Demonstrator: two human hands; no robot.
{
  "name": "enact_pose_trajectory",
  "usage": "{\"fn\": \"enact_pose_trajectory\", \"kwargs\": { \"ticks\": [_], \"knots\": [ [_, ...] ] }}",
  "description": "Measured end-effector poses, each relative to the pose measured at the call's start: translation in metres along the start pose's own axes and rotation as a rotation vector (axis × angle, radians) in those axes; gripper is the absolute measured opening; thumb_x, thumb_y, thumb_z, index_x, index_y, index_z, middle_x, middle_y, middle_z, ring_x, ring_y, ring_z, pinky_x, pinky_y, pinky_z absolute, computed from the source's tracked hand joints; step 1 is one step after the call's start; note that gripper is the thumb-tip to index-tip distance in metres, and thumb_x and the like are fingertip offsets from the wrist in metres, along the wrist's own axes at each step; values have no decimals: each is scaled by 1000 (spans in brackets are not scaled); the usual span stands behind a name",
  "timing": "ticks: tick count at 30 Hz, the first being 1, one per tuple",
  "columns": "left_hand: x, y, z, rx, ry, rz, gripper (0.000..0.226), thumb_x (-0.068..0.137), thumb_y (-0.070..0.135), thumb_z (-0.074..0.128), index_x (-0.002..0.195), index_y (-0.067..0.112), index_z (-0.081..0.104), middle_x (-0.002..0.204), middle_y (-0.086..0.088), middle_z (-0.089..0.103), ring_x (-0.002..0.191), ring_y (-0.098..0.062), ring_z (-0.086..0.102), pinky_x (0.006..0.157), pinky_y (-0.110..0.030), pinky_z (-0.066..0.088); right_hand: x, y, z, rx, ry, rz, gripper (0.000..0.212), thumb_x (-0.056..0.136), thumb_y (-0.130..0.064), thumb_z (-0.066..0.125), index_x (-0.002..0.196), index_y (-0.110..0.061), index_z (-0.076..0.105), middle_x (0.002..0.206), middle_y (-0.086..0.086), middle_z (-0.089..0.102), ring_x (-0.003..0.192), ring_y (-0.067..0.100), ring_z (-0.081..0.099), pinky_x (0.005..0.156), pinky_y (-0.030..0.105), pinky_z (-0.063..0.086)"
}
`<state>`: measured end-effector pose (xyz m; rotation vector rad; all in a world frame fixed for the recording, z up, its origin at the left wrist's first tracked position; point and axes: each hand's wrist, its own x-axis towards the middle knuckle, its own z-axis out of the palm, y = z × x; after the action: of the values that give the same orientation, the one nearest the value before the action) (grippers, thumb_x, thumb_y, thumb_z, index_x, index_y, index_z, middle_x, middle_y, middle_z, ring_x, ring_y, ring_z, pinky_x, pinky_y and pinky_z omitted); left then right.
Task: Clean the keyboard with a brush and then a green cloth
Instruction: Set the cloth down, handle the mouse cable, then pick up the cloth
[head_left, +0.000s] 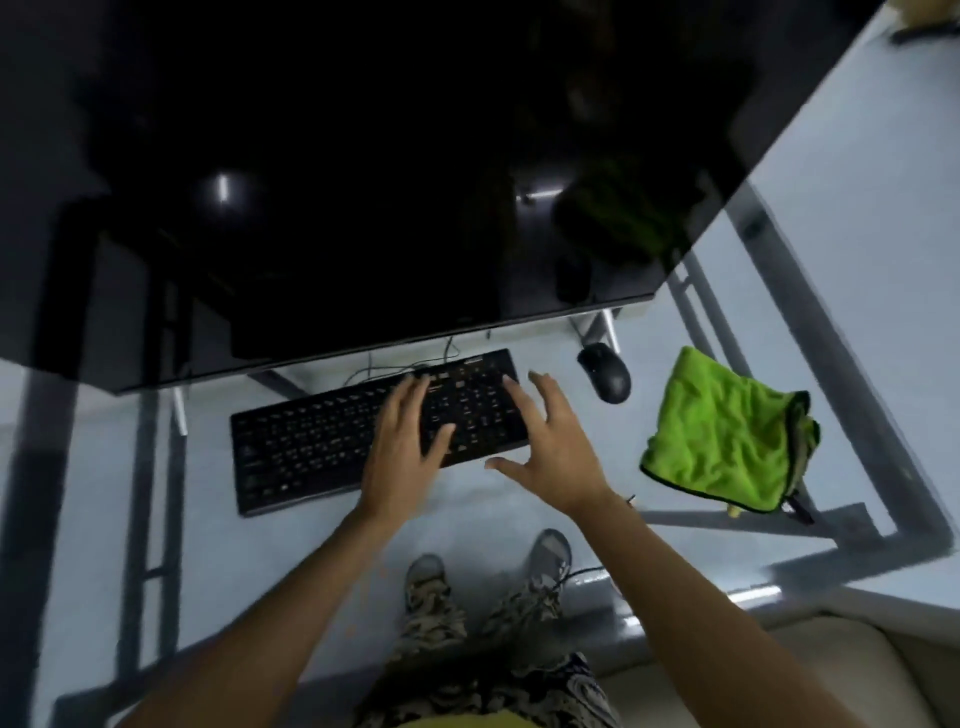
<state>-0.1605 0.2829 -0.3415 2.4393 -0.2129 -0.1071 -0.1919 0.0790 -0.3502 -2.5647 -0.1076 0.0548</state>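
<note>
A black keyboard (311, 441) lies on a glass desk (857, 260), slanted, in front of a dark monitor. My left hand (402, 441) hovers over the keyboard's right half with fingers spread and nothing in it. My right hand (543, 441) is at the keyboard's right end, fingers apart, thumb near its front edge, holding nothing. A crumpled green cloth (722, 436) with a dark trim lies on the glass to the right of my right hand. No brush is in view.
A large dark monitor (363, 182) fills the upper view and overhangs the keyboard's far edge. A black mouse (605, 371) sits between keyboard and cloth. Cables run behind the keyboard. Through the glass I see the metal desk frame and my feet.
</note>
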Motion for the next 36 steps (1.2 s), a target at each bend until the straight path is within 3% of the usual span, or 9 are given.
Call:
{"fn": "enact_pose_trajectory", "kwargs": {
  "ticks": [2, 5, 7, 9, 11, 14, 20, 30, 36],
  "knots": [
    [-9, -50, -29, 110, 0, -83, 79, 87, 52, 56, 150, 16, 27, 157, -11, 21, 143, -30, 21, 113, -53, 30, 3, -11, 22, -50, -92, 58, 113, 69, -57, 74, 152, -29, 3, 157, 19, 12, 145, 37, 12, 113, 52, 29],
    [-24, -106, -60, 273, -44, -259, 115, 68, 67, 69, 153, 14, 11, 159, -18, 5, 146, -35, 8, 116, -58, 13, 3, -10, 40, -71, -142, 220, 124, 67, -57, 77, 152, -25, -8, 158, 21, 1, 146, 38, 9, 115, 51, 25],
    [-35, -129, -68, 263, -92, -395, 136, 59, 66, 77, 152, 12, -6, 159, -21, -7, 147, -35, -1, 115, -56, 4, 0, -5, 44, -60, -126, 288, 123, 68, -54, 78, 152, -16, -3, 158, 22, 7, 145, 38, 14, 115, 50, 27],
    [-41, -148, -68, 223, -93, -449, 142, 56, 62, 82, 150, 8, -10, 158, -24, -4, 146, -37, 1, 116, -55, 6, -1, 0, 46, -57, -69, 287, 118, 69, -54, 77, 152, -10, 5, 154, 20, 22, 140, 36, 26, 112, 50, 33],
    [-42, -160, -66, 133, -56, -463, 134, 57, 50, 87, 149, 1, 2, 153, -26, 17, 141, -41, 19, 115, -56, 21, 1, 3, 46, -68, -17, 299, 112, 72, -56, 74, 150, -7, 12, 146, 16, 36, 131, 34, 37, 108, 48, 37],
    [-37, -168, -65, 65, 33, -469, 113, 54, 38, 90, 141, 4, 25, 132, -18, 44, 121, -35, 39, 102, -52, 40, 5, 5, 44, -135, 66, 343, 103, 71, -58, 73, 146, -4, 27, 129, 18, 50, 115, 36, 47, 97, 49, 41],
    [-6, -171, -71, -17, 76, -409, 99, 56, 26, 91, 137, 10, 35, 129, -17, 43, 119, -34, 39, 100, -49, 42, 31, 12, 46, -178, 89, 382, 85, 65, -57, 78, 130, -12, 47, 115, 14, 55, 106, 33, 49, 90, 47, 39],
    [56, -173, -81, -77, 123, -399, 79, 57, 25, 87, 123, 9, 47, 120, -14, 50, 118, -32, 45, 100, -48, 45, 100, 12, 41, -7, 144, 415, 82, 62, -47, 84, 128, -11, 51, 116, 15, 52, 108, 34, 50, 95, 45, 46],
    [67, -179, -76, -28, 106, -418, 81, 58, 28, 88, 127, 11, 49, 126, -14, 48, 120, -32, 42, 99, -49, 45, 113, 16, 40, 11, 154, 403, 76, 63, -48, 84, 121, -11, 53, 116, 13, 52, 110, 32, 49, 93, 42, 47]
  ]
}}
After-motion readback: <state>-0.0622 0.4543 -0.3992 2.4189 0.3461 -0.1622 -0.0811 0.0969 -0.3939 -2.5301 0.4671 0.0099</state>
